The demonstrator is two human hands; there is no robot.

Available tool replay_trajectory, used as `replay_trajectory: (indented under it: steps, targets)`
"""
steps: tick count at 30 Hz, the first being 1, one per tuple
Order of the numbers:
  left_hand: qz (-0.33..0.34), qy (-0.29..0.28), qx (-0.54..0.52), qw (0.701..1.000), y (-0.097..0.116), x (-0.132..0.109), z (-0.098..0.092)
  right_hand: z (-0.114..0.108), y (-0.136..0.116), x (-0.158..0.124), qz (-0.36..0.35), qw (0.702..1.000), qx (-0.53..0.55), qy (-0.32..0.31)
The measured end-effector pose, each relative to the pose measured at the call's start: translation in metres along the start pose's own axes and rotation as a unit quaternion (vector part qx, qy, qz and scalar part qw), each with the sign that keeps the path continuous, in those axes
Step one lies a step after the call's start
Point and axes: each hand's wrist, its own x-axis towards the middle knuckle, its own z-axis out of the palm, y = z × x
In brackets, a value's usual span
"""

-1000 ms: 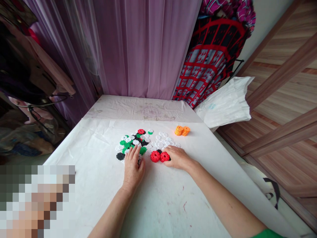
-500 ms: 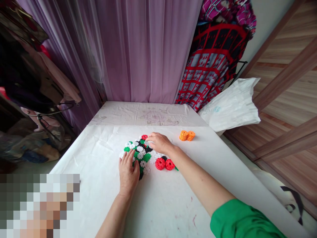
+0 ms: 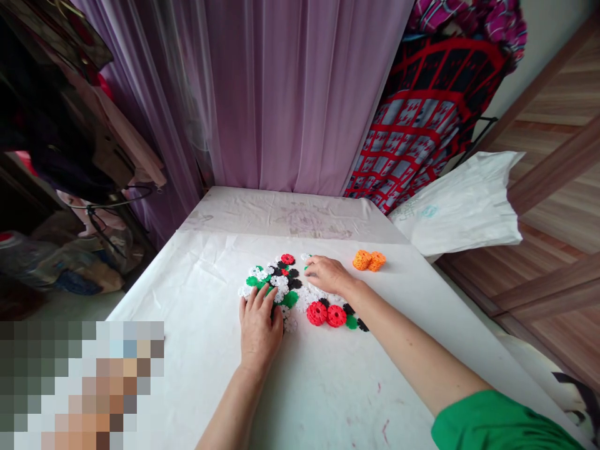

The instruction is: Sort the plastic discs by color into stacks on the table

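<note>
A loose pile of mixed plastic flower discs (image 3: pixel 281 281), white, green, black and red, lies mid-table (image 3: pixel 323 387). Your left hand (image 3: pixel 261 328) rests palm down on its near-left edge, fingers slightly spread. Just right are white discs (image 3: pixel 307 299); your right hand (image 3: pixel 327 275) curls over their far side, and whether it grips one cannot be told. Two red stacks (image 3: pixel 317 313) stand nearer you, orange stacks (image 3: pixel 362 260) beyond. Your right forearm, dragged inward, could topple the red; left-hand pressure could slide overlapping discs apart.
</note>
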Motion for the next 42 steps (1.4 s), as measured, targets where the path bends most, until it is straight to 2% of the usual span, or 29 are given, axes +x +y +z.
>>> replay_trajectory:
  steps: [4,7,10,18,21,27,33,36,39,42]
  targets:
    - [-0.002,0.008,-0.002,1.000,-0.001,0.000,0.001,-0.009,-0.018,0.010,0.019,1.000,0.003,0.009]
    - [0.000,0.013,-0.012,1.000,-0.003,0.000,0.002,-0.007,-0.040,0.022,-0.008,1.000,0.024,0.008]
    - [0.000,0.018,-0.021,1.000,-0.003,0.000,0.002,-0.002,-0.049,0.025,-0.031,0.999,0.039,-0.005]
    - [-0.004,0.011,-0.020,1.000,-0.001,0.000,0.002,-0.005,-0.025,0.012,0.038,0.999,0.013,-0.023]
    - [-0.004,0.010,-0.019,1.000,-0.001,0.001,0.002,-0.004,-0.034,0.018,0.023,0.999,0.023,-0.019]
    - [-0.006,0.022,-0.033,0.999,-0.003,0.000,0.004,-0.003,-0.049,0.032,-0.005,0.998,0.034,-0.049]
    - [-0.022,0.054,-0.083,0.995,-0.015,0.005,0.006,-0.009,-0.057,0.036,0.026,0.997,0.014,-0.066]
    - [-0.041,0.072,-0.095,0.992,-0.024,0.010,0.003,-0.012,-0.056,0.035,0.043,0.996,0.042,-0.066]
    - [-0.054,0.079,-0.096,0.991,-0.030,0.013,-0.001,-0.018,-0.042,0.025,0.075,0.990,0.109,-0.047]
    - [-0.061,0.076,-0.101,0.990,-0.031,0.014,-0.003,-0.028,-0.022,-0.004,0.098,0.981,0.164,-0.014]
